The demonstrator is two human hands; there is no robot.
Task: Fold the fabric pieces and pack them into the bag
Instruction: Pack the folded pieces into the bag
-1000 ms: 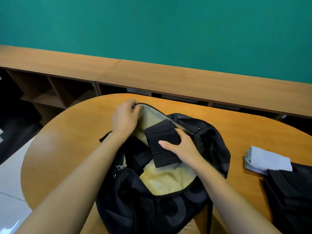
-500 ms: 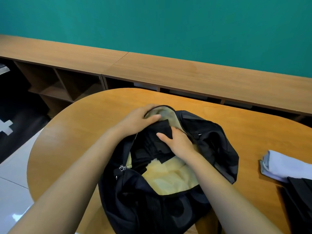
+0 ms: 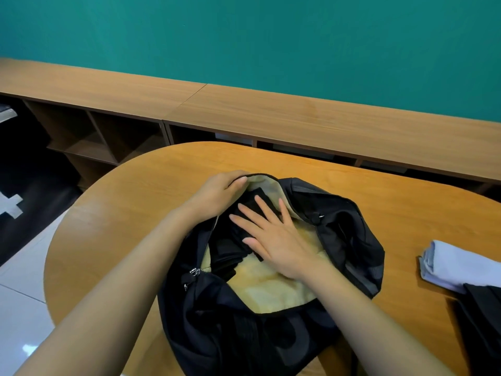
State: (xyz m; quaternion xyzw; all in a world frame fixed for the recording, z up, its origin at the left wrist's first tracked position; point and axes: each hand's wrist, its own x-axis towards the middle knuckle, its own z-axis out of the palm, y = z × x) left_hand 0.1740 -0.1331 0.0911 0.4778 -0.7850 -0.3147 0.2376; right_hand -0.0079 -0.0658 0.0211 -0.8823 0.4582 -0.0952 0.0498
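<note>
Bag (image 3: 352,234) without any readable label

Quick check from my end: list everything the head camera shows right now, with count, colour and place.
bag: one, black with a pale yellow lining, open at the table's near middle
folded black fabric: one, inside the bag at its far left, under the right hand
folded pale blue fabric: one, on the table at the right edge
dark fabric stack: count cannot be told, black, near right corner, overlapping the pale blue piece
table: one, wood, rounded end
low shelf unit: wood, along the teal wall
left hand: grips the bag's far rim, holding it open
right hand: flat, fingers spread, pressing on the black fabric
</note>
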